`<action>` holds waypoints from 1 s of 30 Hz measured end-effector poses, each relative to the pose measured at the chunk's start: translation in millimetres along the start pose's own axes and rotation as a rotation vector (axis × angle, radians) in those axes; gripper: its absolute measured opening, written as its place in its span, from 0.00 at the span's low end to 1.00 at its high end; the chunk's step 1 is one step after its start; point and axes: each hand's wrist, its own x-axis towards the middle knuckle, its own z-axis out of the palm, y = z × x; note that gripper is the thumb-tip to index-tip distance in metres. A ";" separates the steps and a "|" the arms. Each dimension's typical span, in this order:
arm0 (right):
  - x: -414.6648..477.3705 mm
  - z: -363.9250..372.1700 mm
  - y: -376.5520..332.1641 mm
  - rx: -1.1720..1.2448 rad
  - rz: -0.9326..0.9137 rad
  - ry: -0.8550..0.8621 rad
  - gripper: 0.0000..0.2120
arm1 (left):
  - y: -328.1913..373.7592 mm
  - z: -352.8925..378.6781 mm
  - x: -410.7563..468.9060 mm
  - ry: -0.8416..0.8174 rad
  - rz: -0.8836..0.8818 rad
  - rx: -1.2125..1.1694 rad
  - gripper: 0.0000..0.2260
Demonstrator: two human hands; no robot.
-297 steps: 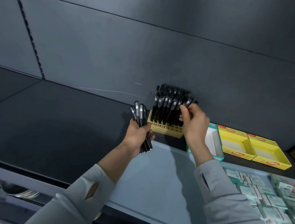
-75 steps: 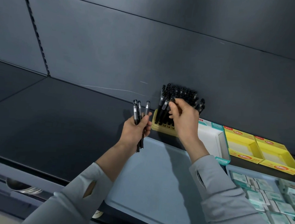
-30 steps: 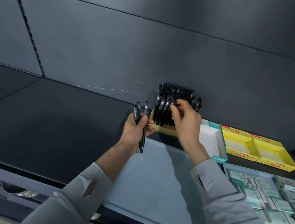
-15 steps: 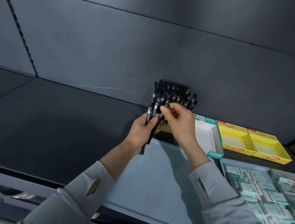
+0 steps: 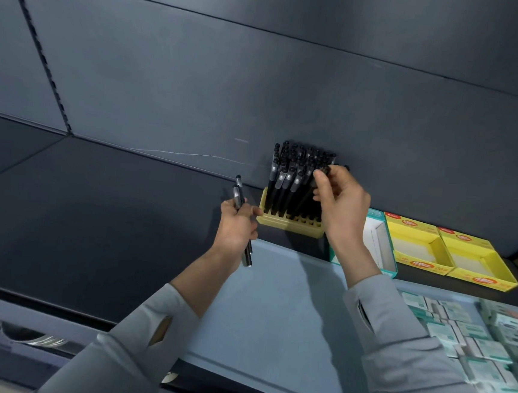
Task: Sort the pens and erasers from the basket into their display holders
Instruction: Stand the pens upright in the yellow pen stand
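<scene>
The basket (image 5: pixel 273 307) lies nearest, its front edge cut off behind the sleeves (image 5: pixel 409 366). Erasers (image 5: pixel 473 343) crowd its right end and run out of frame. The left hand (image 5: pixel 236 225) grips two pens (image 5: pixel 238 194) just left of the holder (image 5: pixel 290 222). The right hand (image 5: pixel 342 200) pinches a pen (image 5: pixel 322 170) among those standing there, hiding the holder's right end. Open boxes (image 5: pixel 419 245) sit to the right. The shelf (image 5: pixel 93 213) stretches wide to the left. The wall (image 5: pixel 261 86) stands close behind.

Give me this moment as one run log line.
left hand: grips spare pens | right hand: pinches pen at yellow holder | erasers: unsorted in basket
</scene>
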 end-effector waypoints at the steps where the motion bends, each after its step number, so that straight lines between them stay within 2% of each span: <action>1: 0.5 1.3 0.1 -0.003 -0.004 -0.004 0.14 | 0.2 -0.4 -0.4 -0.003 0.016 0.010 0.05; 4: -0.5 5.7 0.9 -0.016 -0.015 -0.033 0.13 | 0.9 -1.2 -2.1 -0.018 0.067 0.035 0.07; 8: -8.0 11.2 5.6 -0.053 -0.037 -0.099 0.18 | -2.6 -1.8 -0.4 -0.066 0.113 0.014 0.09; 16: -24.4 5.9 -6.3 -0.018 -0.053 0.031 0.10 | -3.3 6.3 -8.3 -0.172 0.137 0.016 0.08; 22: -32.9 7.6 -10.0 0.016 -0.076 -0.127 0.10 | -6.0 15.4 -12.1 -0.294 0.129 0.121 0.09; 25: -33.2 4.8 -4.6 0.003 -0.036 -0.136 0.10 | -6.8 17.5 -11.7 -0.289 0.123 0.157 0.09; 30: -22.6 -8.5 6.3 0.014 0.080 -0.049 0.09 | -7.9 13.1 -10.1 -0.231 0.066 0.093 0.09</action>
